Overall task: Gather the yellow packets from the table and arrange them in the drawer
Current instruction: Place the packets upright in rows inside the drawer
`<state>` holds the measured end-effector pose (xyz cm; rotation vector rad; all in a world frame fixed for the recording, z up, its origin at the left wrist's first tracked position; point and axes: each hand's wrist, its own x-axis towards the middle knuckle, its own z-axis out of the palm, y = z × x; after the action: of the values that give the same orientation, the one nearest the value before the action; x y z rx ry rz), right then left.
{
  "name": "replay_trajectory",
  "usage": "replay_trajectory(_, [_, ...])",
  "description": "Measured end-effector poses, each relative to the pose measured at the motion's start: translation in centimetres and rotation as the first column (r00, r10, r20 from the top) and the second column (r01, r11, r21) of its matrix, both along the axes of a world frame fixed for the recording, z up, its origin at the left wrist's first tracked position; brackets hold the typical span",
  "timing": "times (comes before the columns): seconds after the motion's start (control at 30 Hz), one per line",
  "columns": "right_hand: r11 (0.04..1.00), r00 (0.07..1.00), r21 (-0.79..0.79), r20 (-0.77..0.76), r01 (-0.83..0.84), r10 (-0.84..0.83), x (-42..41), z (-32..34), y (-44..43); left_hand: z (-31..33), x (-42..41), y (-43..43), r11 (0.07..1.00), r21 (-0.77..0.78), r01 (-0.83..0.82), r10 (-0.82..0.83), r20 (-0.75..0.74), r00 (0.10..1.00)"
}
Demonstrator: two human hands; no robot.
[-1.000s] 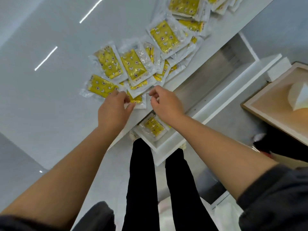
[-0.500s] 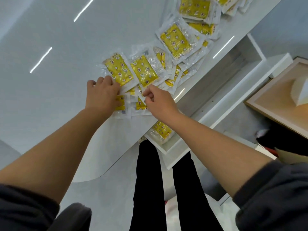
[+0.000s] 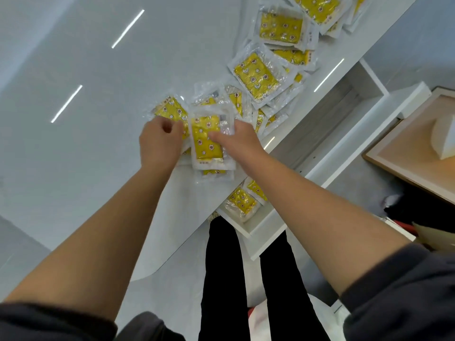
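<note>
Item: top packet [image 3: 206,141], clear plastic sleeve with a yellow insert printed with small stars, moons and flower shapes. It sits near the tabletop [image 3: 98,148] front edge on a lower packet [image 3: 214,172] of the same kind. Its long axis runs away from the person, with the white printed strip at the near end. The writing on that strip is too small to read. Right hand [image 3: 237,141]: reaches in from the right, thumb laid across the yellow face and fingers curled round the far right edge, gripping the top packet. Left hand [image 3: 160,141]: knuckles up, fingers curled at the top packet's left edge and over the near end of a left packet [image 3: 170,111] that lies tilted. Whether it pinches anything cannot be told. Loose packets [image 3: 257,75]: overlapping in a band that runs along the tabletop edge to the far right, long axes at mixed angles. Drawer [image 3: 258,230]: white, pulled open below the tabletop edge at right. Drawer packets [image 3: 242,200]: in its near end, lying flat and angled. Both forearms are bare and extended, with dark sleeves at the elbows.
</note>
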<state>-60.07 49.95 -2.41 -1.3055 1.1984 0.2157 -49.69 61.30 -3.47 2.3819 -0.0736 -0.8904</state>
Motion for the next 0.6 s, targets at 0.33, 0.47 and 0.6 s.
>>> replay_trajectory(0.33, [0.706, 0.848, -0.47, -0.319, -0.529, 0.424, 4.2, -1.5, -3.4, -3.1, 2.8, -4.0, 0.92, 0.244, -0.305, 0.34, -0.112, 0.934])
replay_trajectory(0.47, [0.504, 0.779, -0.595, -0.452, -0.626, 0.434, 4.2, -2.1, -2.7, -3.3, 3.1, -3.4, 0.933, 0.189, -0.305, 0.335, -0.159, 0.929])
replay_trajectory(0.6, [0.444, 0.747, -0.602, -0.506, -0.664, 0.431, 4.2, -2.0, -2.1, -2.7, 3.6, -1.2, 0.965, 0.064, -0.254, 0.262, -0.182, 0.948])
